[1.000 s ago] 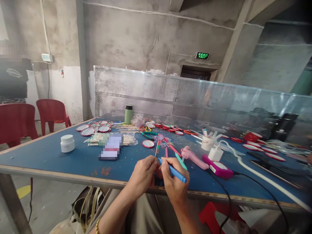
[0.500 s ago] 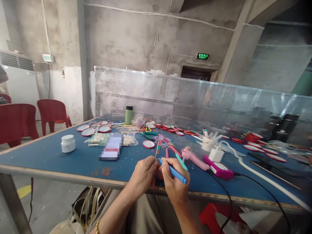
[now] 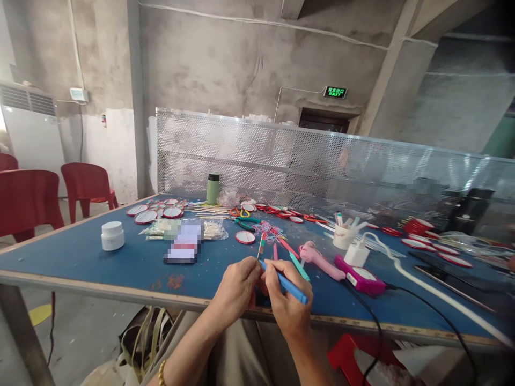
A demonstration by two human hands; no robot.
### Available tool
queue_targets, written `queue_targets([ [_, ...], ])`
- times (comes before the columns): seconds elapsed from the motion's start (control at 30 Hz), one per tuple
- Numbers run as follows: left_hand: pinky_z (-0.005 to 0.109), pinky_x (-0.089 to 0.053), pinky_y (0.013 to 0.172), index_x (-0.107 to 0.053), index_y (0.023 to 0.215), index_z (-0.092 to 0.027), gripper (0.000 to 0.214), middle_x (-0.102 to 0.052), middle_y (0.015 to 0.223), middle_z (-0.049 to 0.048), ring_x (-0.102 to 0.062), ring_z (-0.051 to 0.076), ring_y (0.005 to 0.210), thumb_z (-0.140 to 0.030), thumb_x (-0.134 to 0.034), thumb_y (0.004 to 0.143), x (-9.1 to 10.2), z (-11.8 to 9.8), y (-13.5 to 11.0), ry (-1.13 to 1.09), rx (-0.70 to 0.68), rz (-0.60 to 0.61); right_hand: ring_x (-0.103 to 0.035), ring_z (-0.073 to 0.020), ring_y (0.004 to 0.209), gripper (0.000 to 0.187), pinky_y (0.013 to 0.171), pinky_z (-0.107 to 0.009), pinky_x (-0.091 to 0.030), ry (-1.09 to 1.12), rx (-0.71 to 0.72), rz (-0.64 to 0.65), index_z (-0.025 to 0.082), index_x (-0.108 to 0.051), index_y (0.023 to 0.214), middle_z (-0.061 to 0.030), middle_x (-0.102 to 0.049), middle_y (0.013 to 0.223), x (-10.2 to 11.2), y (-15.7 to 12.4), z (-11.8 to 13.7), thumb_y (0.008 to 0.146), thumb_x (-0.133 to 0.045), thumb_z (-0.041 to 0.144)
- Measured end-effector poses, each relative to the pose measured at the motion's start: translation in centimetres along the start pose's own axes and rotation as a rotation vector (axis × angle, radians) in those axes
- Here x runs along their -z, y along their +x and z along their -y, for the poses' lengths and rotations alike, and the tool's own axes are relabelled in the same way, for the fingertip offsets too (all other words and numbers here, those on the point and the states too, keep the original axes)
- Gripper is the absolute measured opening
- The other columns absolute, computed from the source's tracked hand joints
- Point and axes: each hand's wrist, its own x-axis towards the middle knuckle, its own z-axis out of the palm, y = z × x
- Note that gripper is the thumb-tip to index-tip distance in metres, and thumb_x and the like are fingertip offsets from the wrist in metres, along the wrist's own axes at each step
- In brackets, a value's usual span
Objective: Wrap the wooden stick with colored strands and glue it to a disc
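Note:
Close to the table's front edge, my right hand [image 3: 290, 292] is closed around a blue pen-shaped tool [image 3: 293, 288], its tip toward my left fingers. My left hand [image 3: 238, 284] is pinched right beside it. From its fingertips rises a thin stick with red and green bands [image 3: 262, 244]; its lower end is hidden behind my fingers. Beyond my hands lie a teal pen [image 3: 300, 266], a pink pen-like stick [image 3: 276, 251] and a tangle of pink and purple strands [image 3: 269, 230]. A round red-rimmed disc [image 3: 245, 237] rests to their left.
A pink glue gun [image 3: 322, 261], a magenta box [image 3: 360, 276] and trailing cables lie to the right. A paper cup [image 3: 343, 236] holds pens. Leftward are a phone [image 3: 184, 242] and a white jar [image 3: 112, 236]. Green-handled pliers [image 3: 246, 222] and a green bottle [image 3: 213, 188] stand farther back.
My hands stay nearly in place, still close together with the blue tool and the stick. The view has shifted very slightly; the table's contents look unchanged.

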Motion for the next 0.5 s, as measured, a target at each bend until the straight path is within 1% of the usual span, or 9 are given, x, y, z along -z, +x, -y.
queue_targets([
  [0.17,0.019,-0.03,0.042,-0.04,0.068,-0.021,0.037,-0.044,0.053,-0.0063,-0.046,0.008,0.039,-0.044,-0.039,0.096,-0.02,0.13,0.05,0.005,-0.009,0.006,-0.066,-0.0113,0.061,0.013,0.062,-0.02,-0.052,0.004,0.002,0.001,0.018,-0.067,0.086,-0.0001,-0.07,0.071,-0.01,0.08,0.04,0.092,-0.056,0.015],
  [0.5,0.019,-0.029,0.041,-0.042,0.07,-0.02,0.037,-0.051,0.057,-0.0049,-0.047,0.007,0.038,-0.046,-0.04,0.096,0.0,0.13,-0.01,-0.047,-0.007,0.02,-0.067,-0.0121,0.059,0.014,0.06,-0.02,-0.052,-0.027,-0.011,-0.005,0.019,-0.066,0.083,0.0002,-0.07,0.068,0.03,-0.06,0.05,0.093,-0.056,0.018],
])
